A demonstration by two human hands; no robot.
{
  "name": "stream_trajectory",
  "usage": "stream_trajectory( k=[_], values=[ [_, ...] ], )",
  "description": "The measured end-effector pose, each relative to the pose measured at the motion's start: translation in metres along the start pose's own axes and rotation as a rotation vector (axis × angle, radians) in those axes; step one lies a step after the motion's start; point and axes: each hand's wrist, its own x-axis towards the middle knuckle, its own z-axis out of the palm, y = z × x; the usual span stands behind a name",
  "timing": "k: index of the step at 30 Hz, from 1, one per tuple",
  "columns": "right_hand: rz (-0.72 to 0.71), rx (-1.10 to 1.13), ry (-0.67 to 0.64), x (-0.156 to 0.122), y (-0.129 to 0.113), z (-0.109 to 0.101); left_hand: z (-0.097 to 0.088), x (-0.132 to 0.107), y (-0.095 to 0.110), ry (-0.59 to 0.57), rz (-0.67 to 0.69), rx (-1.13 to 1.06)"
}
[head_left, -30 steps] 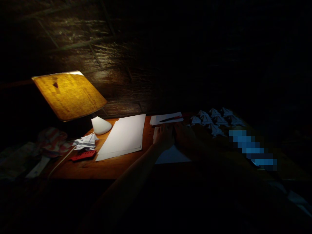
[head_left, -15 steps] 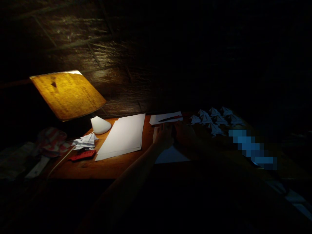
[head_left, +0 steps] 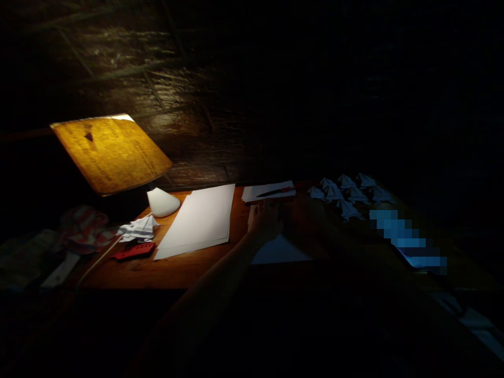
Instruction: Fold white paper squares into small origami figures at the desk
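Paper triangle lying on wooden desk, dark wall behind; left hand, right hand staying together at its top, barely shifting.

Dim home craft corner, by the look: orange-brown wooden table, yellow parchment-shaded lamp, dark rough stone wall, stacked white paper sheets, small folded white paper figures.

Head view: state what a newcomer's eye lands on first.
The glowing yellow lampshade at upper left comes first, lighting the white paper sheets on the wooden table. At centre, the left hand and shadowed right hand meet over a folded white paper triangle. To their right, a cluster of folded paper figures sits in dimmer light.
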Motion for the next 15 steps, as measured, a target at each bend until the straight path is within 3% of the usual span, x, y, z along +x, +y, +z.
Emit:
stream_trajectory(
  k=[10, 15],
  values=[
    [0.017, -0.043, -0.011, 0.003, 0.002, -0.005, 0.003, 0.000, -0.002, 0.016, -0.011, 0.037],
    [-0.084, 0.005, -0.081, 0.014, 0.028, -0.004, 0.001, 0.002, -0.006, -0.013, -0.063, 0.042]
  ],
)
